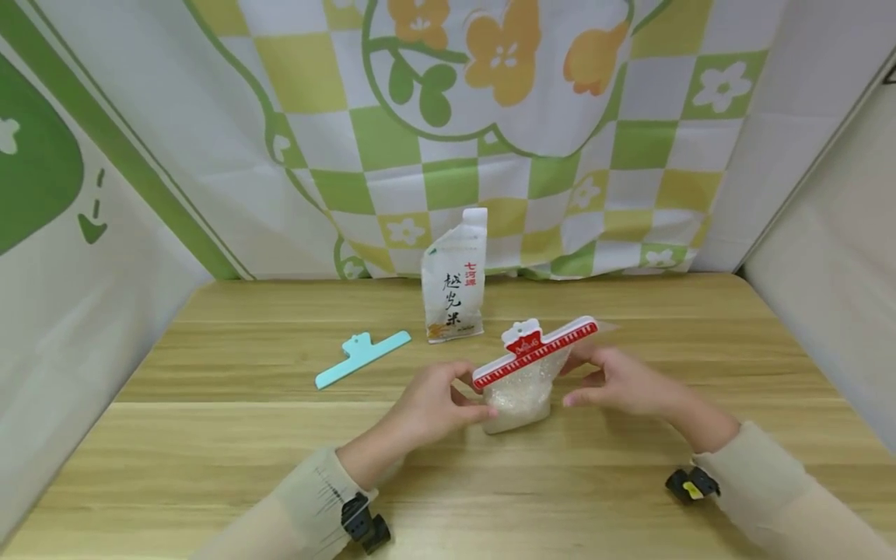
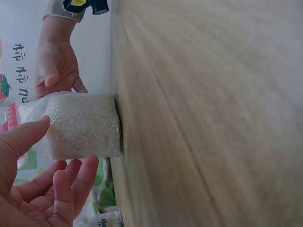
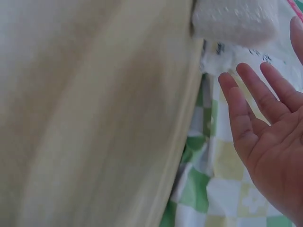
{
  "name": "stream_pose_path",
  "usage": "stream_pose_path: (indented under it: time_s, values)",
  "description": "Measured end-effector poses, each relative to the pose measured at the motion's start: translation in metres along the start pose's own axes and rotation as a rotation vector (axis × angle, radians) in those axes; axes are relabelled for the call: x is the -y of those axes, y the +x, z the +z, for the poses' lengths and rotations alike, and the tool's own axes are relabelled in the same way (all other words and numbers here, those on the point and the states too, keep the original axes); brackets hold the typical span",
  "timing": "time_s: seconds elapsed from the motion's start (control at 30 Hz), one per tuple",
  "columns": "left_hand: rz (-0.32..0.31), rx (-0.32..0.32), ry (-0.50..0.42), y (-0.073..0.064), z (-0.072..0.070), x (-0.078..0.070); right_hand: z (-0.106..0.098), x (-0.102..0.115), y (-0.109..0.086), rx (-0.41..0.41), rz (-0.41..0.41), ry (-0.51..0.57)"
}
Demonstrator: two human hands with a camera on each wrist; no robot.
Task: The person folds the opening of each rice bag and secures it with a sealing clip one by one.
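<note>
A clear plastic bag of rice [image 1: 521, 397] stands on the wooden table, its top closed by a red and white sealing clip [image 1: 535, 351] that slants up to the right. My left hand [image 1: 437, 404] is at the bag's left side, thumb in front of it and fingers loosely bent. In the left wrist view, that thumb overlaps the rice bag [image 2: 85, 125], while the fingers [image 2: 83, 182] lie along its edge; firm contact cannot be made out. At the right side, my right hand [image 1: 623, 383] has its fingers spread and relaxed, and the right wrist view shows nothing in its palm.
Behind the clipped bag stands a white paper rice packet [image 1: 453, 284] with printed characters. A light blue sealing clip [image 1: 362, 358] lies on the table [image 1: 210, 435] to the left. A checked, flowered cloth [image 1: 392, 140] hangs along the table's back edge.
</note>
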State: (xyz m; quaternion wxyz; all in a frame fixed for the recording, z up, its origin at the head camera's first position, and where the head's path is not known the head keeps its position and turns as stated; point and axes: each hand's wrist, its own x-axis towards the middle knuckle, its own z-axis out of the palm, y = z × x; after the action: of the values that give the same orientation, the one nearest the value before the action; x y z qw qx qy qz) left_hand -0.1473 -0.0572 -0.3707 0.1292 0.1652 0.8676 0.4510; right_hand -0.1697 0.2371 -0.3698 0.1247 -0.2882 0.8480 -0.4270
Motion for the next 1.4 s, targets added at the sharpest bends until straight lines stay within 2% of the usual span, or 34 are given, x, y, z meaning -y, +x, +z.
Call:
stream_pose_path:
  time_s: [0.17,0.5,0.77,0.83,0.97,1.2,1.4]
  values:
    - [-0.009,-0.01,0.009,-0.001,0.0,-0.001,0.01,0.003,0.003,-0.004,-0.02,-0.046]
    - [-0.013,-0.022,0.022,0.007,0.001,-0.001,0.017,0.011,0.007,-0.092,0.061,-0.013]
    - [0.008,-0.004,-0.025,0.024,0.007,0.001,0.016,0.005,0.008,-0.139,0.052,0.026]
    - [0.023,-0.007,-0.013,0.029,0.009,0.0,0.014,0.003,0.007,-0.157,0.054,0.03]
    - [0.05,-0.026,-0.02,0.04,0.012,-0.002,0.008,-0.001,0.008,-0.187,0.055,0.01]
    - [0.044,-0.015,-0.03,0.06,0.018,-0.008,-0.005,-0.011,0.005,-0.209,0.092,-0.02]
    - [0.068,-0.033,-0.016,0.078,0.027,-0.013,-0.018,-0.022,0.003,-0.231,0.045,-0.08]
